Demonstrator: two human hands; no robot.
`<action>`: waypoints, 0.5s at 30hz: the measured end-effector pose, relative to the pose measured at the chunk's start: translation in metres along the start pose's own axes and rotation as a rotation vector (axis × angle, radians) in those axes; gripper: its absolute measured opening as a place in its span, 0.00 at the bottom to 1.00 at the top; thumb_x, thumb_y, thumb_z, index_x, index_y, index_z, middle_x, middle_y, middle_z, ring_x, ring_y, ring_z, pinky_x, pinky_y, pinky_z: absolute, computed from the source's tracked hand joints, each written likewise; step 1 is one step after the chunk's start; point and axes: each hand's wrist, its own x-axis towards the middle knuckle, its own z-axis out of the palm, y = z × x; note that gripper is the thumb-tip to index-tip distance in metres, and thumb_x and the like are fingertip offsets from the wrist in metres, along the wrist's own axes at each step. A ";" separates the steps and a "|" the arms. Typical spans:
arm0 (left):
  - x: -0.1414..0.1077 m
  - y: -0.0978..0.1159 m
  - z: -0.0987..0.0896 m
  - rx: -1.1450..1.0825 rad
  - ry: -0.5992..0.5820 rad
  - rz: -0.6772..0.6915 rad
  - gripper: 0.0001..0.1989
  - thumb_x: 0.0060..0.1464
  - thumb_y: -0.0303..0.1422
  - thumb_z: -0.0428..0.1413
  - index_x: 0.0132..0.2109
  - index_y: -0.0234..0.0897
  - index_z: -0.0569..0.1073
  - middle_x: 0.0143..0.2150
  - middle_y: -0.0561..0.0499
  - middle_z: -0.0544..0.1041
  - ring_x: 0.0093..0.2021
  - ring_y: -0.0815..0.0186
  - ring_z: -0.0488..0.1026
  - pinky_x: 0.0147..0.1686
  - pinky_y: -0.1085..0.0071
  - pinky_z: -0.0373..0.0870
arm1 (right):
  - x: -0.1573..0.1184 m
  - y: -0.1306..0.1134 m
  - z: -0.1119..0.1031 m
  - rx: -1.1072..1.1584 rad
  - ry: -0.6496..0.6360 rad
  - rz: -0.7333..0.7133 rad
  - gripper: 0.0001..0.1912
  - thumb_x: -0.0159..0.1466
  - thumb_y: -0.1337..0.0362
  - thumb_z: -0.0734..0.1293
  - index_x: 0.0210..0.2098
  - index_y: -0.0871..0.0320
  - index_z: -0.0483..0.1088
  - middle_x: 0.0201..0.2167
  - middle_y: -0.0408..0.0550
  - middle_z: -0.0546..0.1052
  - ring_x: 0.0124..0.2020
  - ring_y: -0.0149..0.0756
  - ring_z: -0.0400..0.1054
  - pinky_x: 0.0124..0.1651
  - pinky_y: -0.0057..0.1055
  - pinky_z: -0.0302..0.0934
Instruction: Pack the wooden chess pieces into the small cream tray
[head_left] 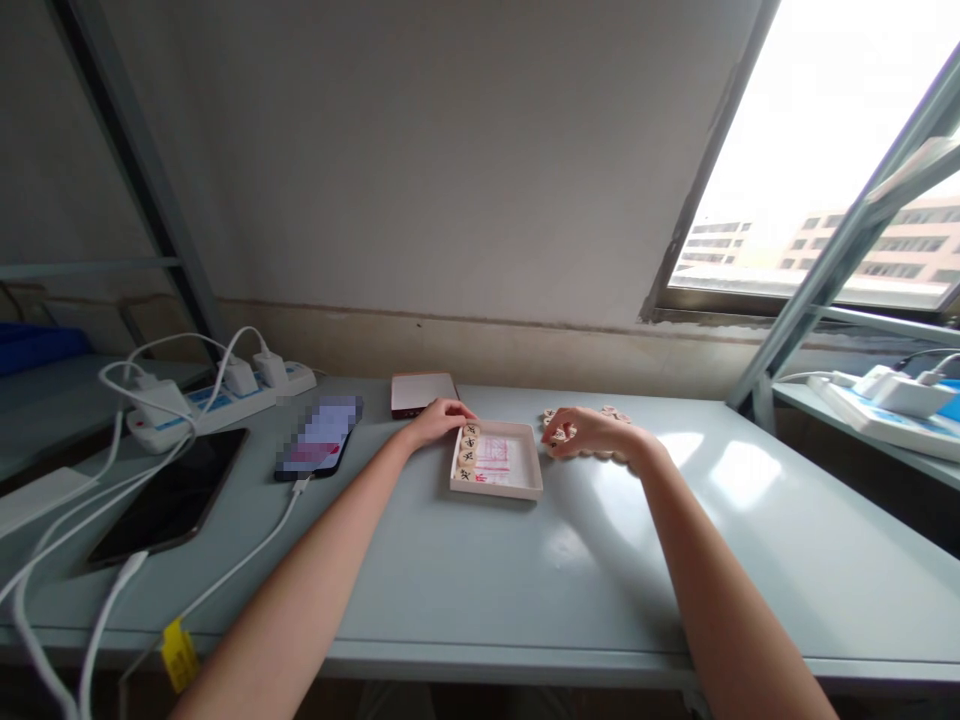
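Observation:
A shallow white box point(534, 460) sits on the desk, with a column of round xiangqi pieces point(468, 457) along its left wall and red print on its floor. My left hand point(439, 422) is at the box's upper left corner, its fingers closed over the rim by the top piece. To the right of the box, loose xiangqi pieces point(615, 413) lie in a group, partly covered by my right hand point(596, 432). That hand is curled, thumb and fingers pinching at a piece on the group's left side; the fingers hide much of it.
A second box part point(424, 390) with a dark side stands behind my left hand. To the left are a phone point(319, 437) on a cable, a dark tablet point(172, 495) and a power strip point(225, 405) with white cables. The wall point(450, 345) borders the grey desk point(510, 590).

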 end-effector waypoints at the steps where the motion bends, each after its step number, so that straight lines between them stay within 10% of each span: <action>1: 0.000 0.000 0.000 0.003 -0.003 0.001 0.11 0.41 0.30 0.50 0.32 0.32 0.73 0.34 0.48 0.75 0.35 0.66 0.70 0.37 0.73 0.64 | 0.000 0.002 0.000 -0.030 -0.002 0.019 0.13 0.48 0.59 0.66 0.35 0.47 0.72 0.34 0.43 0.72 0.25 0.31 0.65 0.24 0.26 0.54; 9: -0.005 0.003 -0.006 0.008 -0.096 -0.002 0.11 0.40 0.32 0.53 0.33 0.33 0.74 0.34 0.49 0.75 0.36 0.66 0.70 0.38 0.73 0.63 | 0.015 -0.028 0.012 0.060 0.210 -0.366 0.14 0.55 0.68 0.62 0.40 0.52 0.69 0.37 0.46 0.67 0.36 0.32 0.63 0.35 0.26 0.57; 15: 0.000 -0.004 -0.012 -0.039 -0.111 -0.002 0.08 0.39 0.28 0.53 0.30 0.33 0.75 0.29 0.52 0.76 0.34 0.67 0.70 0.39 0.73 0.62 | 0.035 -0.081 0.053 -0.367 0.354 -0.570 0.13 0.58 0.67 0.63 0.44 0.57 0.66 0.39 0.50 0.69 0.41 0.39 0.61 0.40 0.33 0.53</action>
